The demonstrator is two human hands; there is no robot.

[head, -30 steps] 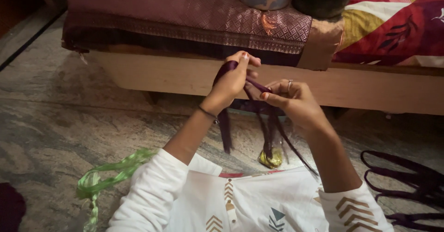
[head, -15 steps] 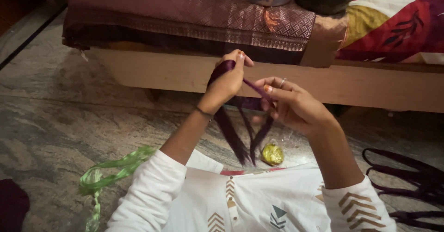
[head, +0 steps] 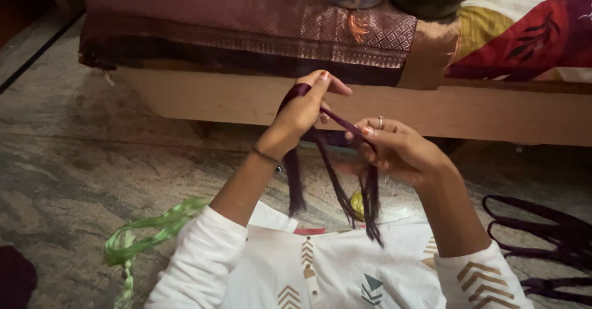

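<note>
While the left hand [head: 302,115] pinches one end of a dark purple ribbon [head: 336,121] looped over its fingers, the right hand [head: 394,149] grips the taut strand, loose tails hanging above the floor [head: 92,161] before a bed [head: 246,99].

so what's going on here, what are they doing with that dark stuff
A person in a white patterned top sits on a stone floor facing a low wooden bed frame. Both hands work dark purple cord strands: the left hand has a strand wrapped over it, raised, and the right hand pinches a taut strand between its fingers. Loose ends hang down. A green ribbon lies at the left, more dark purple cord loops at the right.
</note>
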